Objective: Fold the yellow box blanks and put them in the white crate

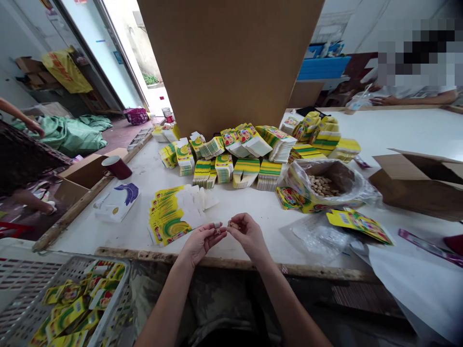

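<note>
Over the white table's front edge, my left hand (203,241) and my right hand (249,236) meet at the fingertips. Small tan pieces (234,225) show between the curled fingers of my right hand. My left hand has its fingers bent round a small tan piece (217,231), with a pale wrap on one fingertip. Just left of my hands lies a fanned stack of flat yellow-green cartons (168,217). To the right, an open plastic-lined bag (307,185) holds many similar tan pieces (322,185).
Bundles of yellow cartons (246,168) line the table's middle before a tall cardboard box (231,62). A mug (117,167) and tissue box (117,202) stand left. A basket of filled packets (125,284) is lower left. People are at both sides.
</note>
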`<state>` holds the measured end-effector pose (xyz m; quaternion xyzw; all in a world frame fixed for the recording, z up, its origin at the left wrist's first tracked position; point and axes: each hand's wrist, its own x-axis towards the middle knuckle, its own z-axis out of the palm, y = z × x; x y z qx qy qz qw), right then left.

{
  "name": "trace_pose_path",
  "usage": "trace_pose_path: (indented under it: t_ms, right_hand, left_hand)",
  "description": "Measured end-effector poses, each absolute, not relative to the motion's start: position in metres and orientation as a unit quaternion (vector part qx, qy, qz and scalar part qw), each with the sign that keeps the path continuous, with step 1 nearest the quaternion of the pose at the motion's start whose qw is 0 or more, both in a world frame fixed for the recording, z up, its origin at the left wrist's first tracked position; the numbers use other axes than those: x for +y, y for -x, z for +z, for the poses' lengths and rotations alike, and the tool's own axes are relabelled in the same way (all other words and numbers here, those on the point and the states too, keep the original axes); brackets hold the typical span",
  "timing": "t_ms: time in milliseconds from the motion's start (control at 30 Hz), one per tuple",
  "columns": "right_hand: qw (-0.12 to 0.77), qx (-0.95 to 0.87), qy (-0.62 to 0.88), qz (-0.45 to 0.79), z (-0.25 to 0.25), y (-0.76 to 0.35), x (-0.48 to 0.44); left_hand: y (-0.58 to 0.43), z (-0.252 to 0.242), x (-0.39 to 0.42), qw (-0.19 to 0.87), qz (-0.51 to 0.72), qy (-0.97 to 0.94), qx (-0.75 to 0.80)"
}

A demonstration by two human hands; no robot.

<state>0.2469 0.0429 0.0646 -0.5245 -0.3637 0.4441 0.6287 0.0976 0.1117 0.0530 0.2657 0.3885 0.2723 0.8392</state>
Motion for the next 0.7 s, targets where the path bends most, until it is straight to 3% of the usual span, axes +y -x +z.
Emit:
trace_pose_path:
  t_ms: [200, 367, 533, 700]
  right_hand:
    - [0.579, -0.318, 0.442, 0.607, 0.077, -0.270, -0.008]
    - [0.489, -0.214, 0.381, 0.755, 0.040, -0.263, -0.062]
    - [0.490, -0.158, 0.456, 0.725, -0.011, -0.281, -0.101]
    - [0.534, -0.101, 0.609, 0.577, -0.049, -0.339, -0.118]
  left_hand:
    - [-0.097, 0.057, 0.113, 0.840, 0.281, -0.233, 0.402]
    - [-0.095, 0.056, 0.115, 0.847, 0.280, -0.214, 0.397]
    - [-0.094, 0.054, 0.116, 0.853, 0.283, -0.195, 0.393]
    - [-0.092, 0.053, 0.115, 0.851, 0.302, -0.177, 0.392]
